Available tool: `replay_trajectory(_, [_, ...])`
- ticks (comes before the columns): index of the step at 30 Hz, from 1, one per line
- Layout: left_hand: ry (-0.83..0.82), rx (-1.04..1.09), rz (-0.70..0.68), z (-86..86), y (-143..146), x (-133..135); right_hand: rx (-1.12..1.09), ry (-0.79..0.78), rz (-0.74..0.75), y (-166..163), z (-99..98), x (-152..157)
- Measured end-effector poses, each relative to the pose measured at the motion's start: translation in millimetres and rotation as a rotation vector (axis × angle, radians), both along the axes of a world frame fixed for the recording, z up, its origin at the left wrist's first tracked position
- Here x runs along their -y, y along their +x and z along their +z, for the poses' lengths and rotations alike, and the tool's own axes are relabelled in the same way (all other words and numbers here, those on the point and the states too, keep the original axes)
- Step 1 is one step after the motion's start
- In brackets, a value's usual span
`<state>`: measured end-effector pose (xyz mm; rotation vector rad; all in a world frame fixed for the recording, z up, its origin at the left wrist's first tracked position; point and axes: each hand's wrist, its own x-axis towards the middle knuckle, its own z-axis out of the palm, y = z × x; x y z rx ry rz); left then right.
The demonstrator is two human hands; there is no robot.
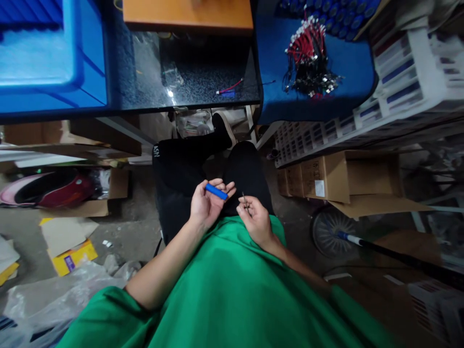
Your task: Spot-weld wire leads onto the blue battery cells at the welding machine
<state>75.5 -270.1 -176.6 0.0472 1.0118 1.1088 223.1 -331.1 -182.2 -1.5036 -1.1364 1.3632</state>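
My left hand [208, 203] lies palm up over my lap and holds a small blue cylinder [216, 192] across its curled fingers. A little to the right, my right hand [255, 220] pinches a thin metal piece [245, 199] between its fingertips. The tip of that piece points toward the blue cylinder, with a small gap between them. Both hands rest above my black trousers [181, 179] and green shirt [224, 290].
A dark worktop [188, 72] ahead carries a red-wired blue part [228, 90]. Right of it a blue mat [348, 67] holds a pile of red and black wires [308, 53]. A blue bin [43, 53] stands left, cardboard boxes [333, 179] right, and litter covers the floor [72, 241].
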Motion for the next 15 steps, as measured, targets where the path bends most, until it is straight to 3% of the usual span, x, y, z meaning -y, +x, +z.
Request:
replay_trajectory(5, [-0.008, 0.036, -0.032, 1.0, 17, 11, 0.308, 0.232, 0.115, -12, 5.3, -19])
replay_trajectory(10, [-0.060, 0.030, -0.020, -9.9, 18, 22, 0.398, 0.244, 0.137, -10, -2.0, -20])
replay_trajectory(13, [0.049, -0.231, -0.142, -15.7, 8, 30, 0.365, 0.255, 0.069, -6, -3.5, -20])
replay_trajectory(15, [0.260, -0.488, -0.312, -16.6, -2, 35, 0.324, 0.261, 0.052, -4, -3.0, -21])
